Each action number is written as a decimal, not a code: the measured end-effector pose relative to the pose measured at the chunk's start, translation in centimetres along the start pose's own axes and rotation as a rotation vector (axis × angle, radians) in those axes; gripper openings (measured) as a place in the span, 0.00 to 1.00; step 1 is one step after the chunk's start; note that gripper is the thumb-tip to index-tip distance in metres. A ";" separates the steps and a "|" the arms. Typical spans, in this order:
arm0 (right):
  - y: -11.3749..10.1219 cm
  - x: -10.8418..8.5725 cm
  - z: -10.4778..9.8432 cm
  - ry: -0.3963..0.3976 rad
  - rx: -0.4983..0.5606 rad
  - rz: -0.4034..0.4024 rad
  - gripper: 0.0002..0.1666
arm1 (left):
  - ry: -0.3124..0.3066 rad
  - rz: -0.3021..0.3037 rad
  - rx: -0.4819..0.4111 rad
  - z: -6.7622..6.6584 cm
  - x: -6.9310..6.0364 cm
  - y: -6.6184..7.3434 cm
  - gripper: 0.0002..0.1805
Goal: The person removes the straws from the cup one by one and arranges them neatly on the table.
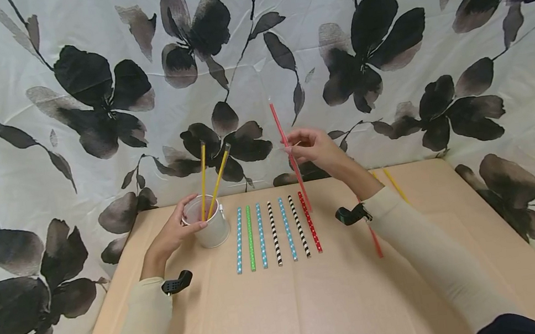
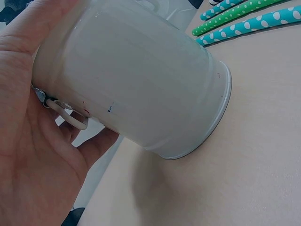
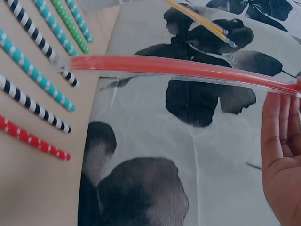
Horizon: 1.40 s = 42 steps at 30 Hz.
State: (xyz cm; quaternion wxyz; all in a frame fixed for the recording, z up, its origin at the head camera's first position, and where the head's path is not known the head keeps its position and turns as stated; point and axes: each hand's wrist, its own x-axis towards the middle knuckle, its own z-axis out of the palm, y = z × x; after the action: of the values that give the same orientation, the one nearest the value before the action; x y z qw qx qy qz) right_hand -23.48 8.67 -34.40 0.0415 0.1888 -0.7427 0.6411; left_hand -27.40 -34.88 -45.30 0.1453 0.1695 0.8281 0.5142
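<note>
My left hand (image 1: 171, 231) grips a small white bucket (image 1: 213, 232) by its side, near the rim. In the left wrist view the bucket (image 2: 141, 70) looks tilted, with a wire handle loop at its side. Two thin yellow sticks (image 1: 203, 169) stand in it, leaning to the right. My right hand (image 1: 312, 149) pinches a long red straw (image 1: 276, 117) in a clear wrapper, held nearly upright behind the row of straws. The right wrist view shows the clear wrapper end past the red straw (image 3: 178, 66).
Patterned straws lie in a row on the wooden table (image 1: 285, 309): dotted blue (image 1: 238, 240), dotted green (image 1: 250, 239), black-and-white striped (image 1: 274, 233), and dotted red (image 1: 310, 223). Partly behind my right arm lie another red straw (image 1: 376, 243) and a yellow stick (image 1: 395, 183). Floral cloth (image 1: 288, 92) hangs behind.
</note>
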 end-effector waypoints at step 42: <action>5.3 -11.8 -15.7 -0.025 -0.256 0.426 0.24 | 0.007 -0.004 -0.003 0.0 -0.1 -0.4 0.50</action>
State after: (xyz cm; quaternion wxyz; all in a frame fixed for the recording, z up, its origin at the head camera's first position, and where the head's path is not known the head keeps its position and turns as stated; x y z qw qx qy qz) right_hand -17.16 27.08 -40.17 -0.0801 0.0291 -0.8415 0.5336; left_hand -27.33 -35.12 -45.66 0.1435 0.1658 0.8282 0.5158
